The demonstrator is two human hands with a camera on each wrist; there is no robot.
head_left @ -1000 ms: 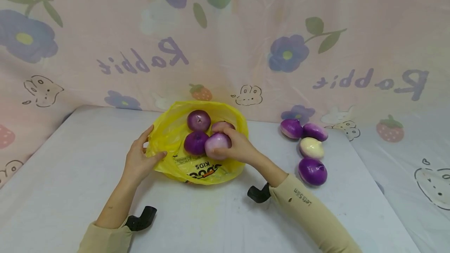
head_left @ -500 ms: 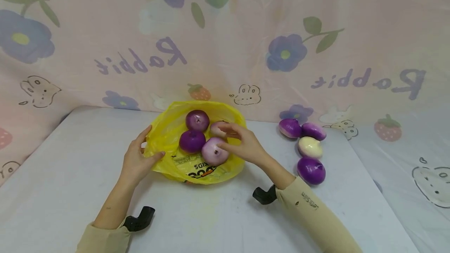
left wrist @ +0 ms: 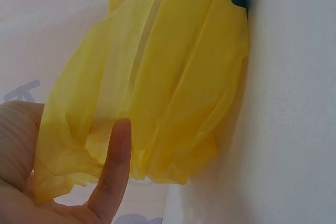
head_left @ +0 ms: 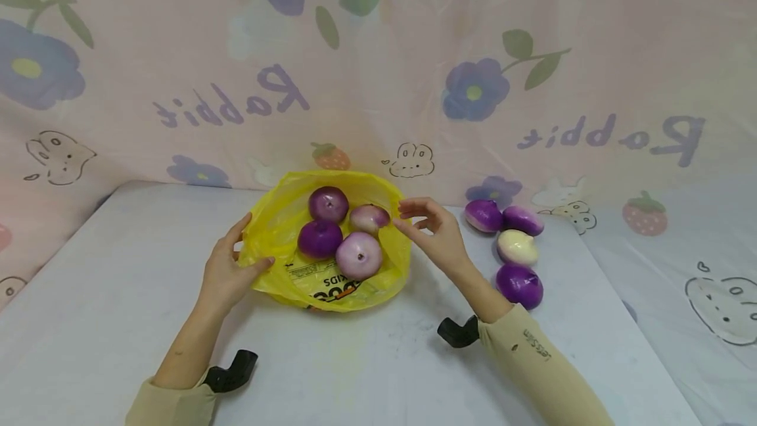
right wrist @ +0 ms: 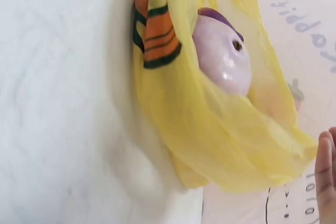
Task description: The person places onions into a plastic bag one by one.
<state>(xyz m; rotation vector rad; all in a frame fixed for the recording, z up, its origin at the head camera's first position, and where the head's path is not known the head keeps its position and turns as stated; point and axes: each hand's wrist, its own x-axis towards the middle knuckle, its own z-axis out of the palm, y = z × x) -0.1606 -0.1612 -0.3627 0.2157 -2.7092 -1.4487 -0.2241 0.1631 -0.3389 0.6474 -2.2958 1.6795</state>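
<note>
A yellow plastic bag (head_left: 278,215) lies on its side with its mouth spread toward me in the head view. Several purple onions sit inside it, among them a pale one (head_left: 359,256) and a dark one (head_left: 320,238). My left hand (head_left: 226,273) holds the left edge of the bag's mouth, thumb inside and fingers outside. By the right edge of the mouth is my right hand (head_left: 436,235), holding nothing, its fingers loosely bent. In the right wrist view its fingers (right wrist: 325,171) are beside the bag's rim.
To the right on the white table (head_left: 378,373), several more onions stand close together, including a pale yellowish one (head_left: 517,248) and a purple one (head_left: 519,285). A patterned cloth (head_left: 378,71) hangs behind the table.
My right hand has let go of the pale onion in the bag and moved right to the bag's rim. The left hand keeps its hold on the bag.
</note>
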